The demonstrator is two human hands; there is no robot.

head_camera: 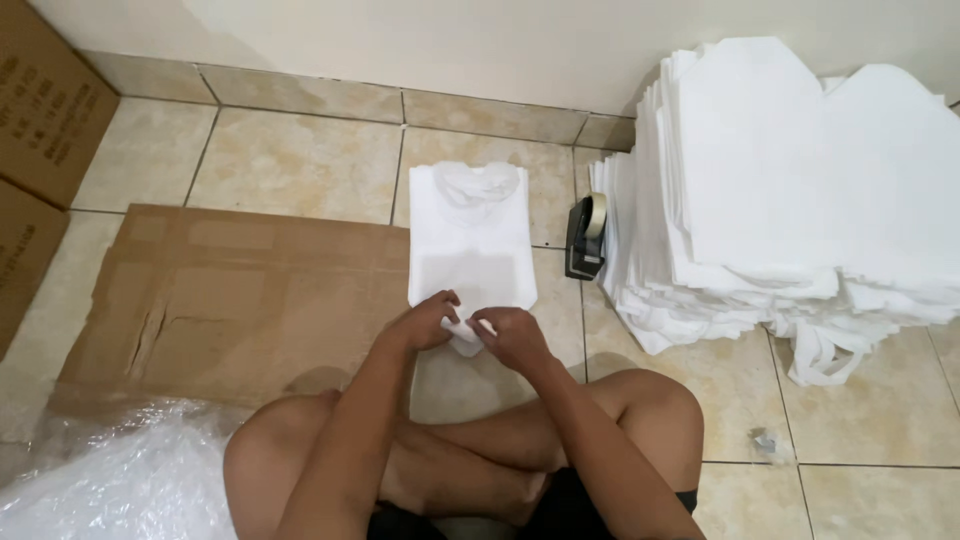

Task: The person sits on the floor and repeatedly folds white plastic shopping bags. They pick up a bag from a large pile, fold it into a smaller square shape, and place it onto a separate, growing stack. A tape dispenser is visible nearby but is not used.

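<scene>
A folded white garment (470,235) lies on the tiled floor in front of my crossed legs, its collar end pointing away from me. My left hand (430,322) and my right hand (512,335) both pinch the near edge of the garment, where the fabric is bunched into a small fold between the fingers. The hands sit close together, almost touching.
A flattened cardboard sheet (230,300) lies left of the garment. A black tape dispenser (586,238) stands to the right, beside a tall stack of white fabric pieces (800,190). Brown boxes (40,130) stand at the far left, clear plastic wrap (110,475) near my left knee.
</scene>
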